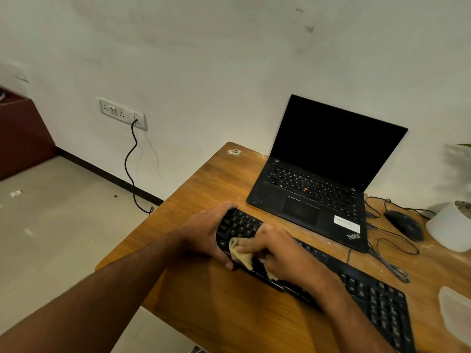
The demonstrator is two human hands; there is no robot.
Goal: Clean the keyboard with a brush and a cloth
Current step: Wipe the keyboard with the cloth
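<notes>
Head view, looking down at a wooden desk point(229, 314): the left hand point(206, 235) grips the near-left end of a black keyboard point(377, 301), fingers curled round its edge, steadying it. The right hand point(277, 253), just beside the left, pinches a crumpled tan cloth point(240, 253) and presses it onto the keys at that same end. Wiping is judged to be under way at the left section only; the long run of keys extending beyond the right wrist appears not yet reached by the cloth. No brush is visible, so whether brushing is done cannot be told. Beyond the hands stands an open black ThinkPad laptop point(321, 179), screen dark. Right of the right hand, well apart, lie a black mouse point(405, 224) with loose cables point(392, 261) and a white pot point(448, 228) at the frame edge; its contents are blurred, though something speckled shows at its top. Near the right forearm a translucent lidded container point(456, 312) is partly cut off; what it holds cannot be told.
</notes>
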